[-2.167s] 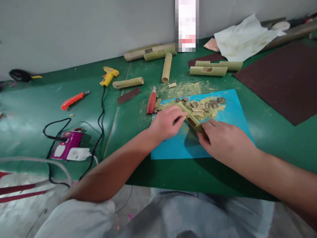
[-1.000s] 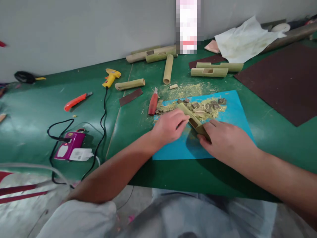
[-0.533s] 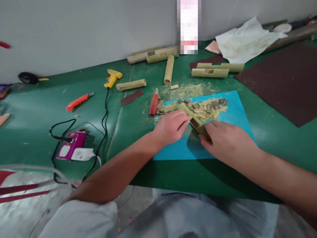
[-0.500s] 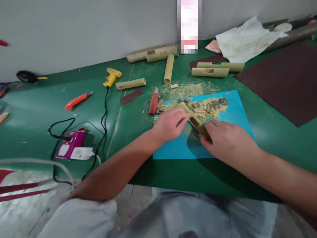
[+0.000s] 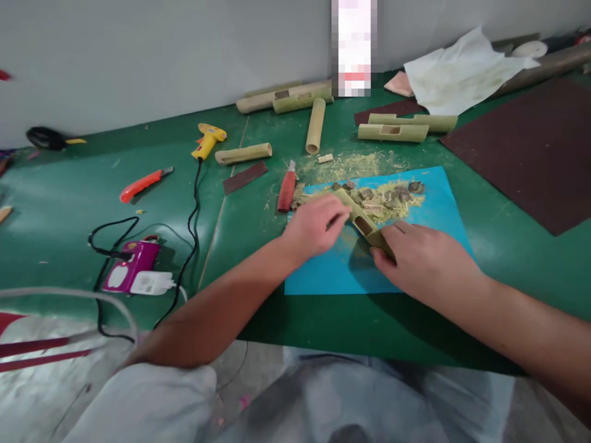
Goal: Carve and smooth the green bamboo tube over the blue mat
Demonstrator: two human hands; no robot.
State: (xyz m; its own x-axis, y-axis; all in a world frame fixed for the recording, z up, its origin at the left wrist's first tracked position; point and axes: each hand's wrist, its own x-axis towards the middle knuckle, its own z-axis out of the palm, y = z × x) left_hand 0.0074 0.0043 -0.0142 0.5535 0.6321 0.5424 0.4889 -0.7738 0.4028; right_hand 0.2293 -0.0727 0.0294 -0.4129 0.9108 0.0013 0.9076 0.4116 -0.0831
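My right hand (image 5: 427, 258) is wrapped round the near end of a bamboo tube (image 5: 353, 206), which slants over a blue sheet (image 5: 332, 280) with its rectangular cut-out facing up. My left hand (image 5: 316, 226) is closed, its fingertips pinched together beside the tube's left edge. Whatever those fingers hold, if anything, is hidden. Behind the tube lies a heap of pale green shavings and brown chips (image 5: 397, 197). A red-handled knife (image 5: 287, 189) rests just beyond my left hand.
More bamboo tubes (image 5: 392, 133) lie toward the wall. To the left are a yellow glue gun (image 5: 210, 140), an orange cutter (image 5: 142, 186) and a purple power adapter (image 5: 133, 267) with cords. A dark brown sheet (image 5: 530, 154) and a crumpled white cloth (image 5: 466, 74) are at right.
My left hand has drawn slightly left from the tube's cut-out, still closed. The right hand and the bamboo tube stay almost in place.
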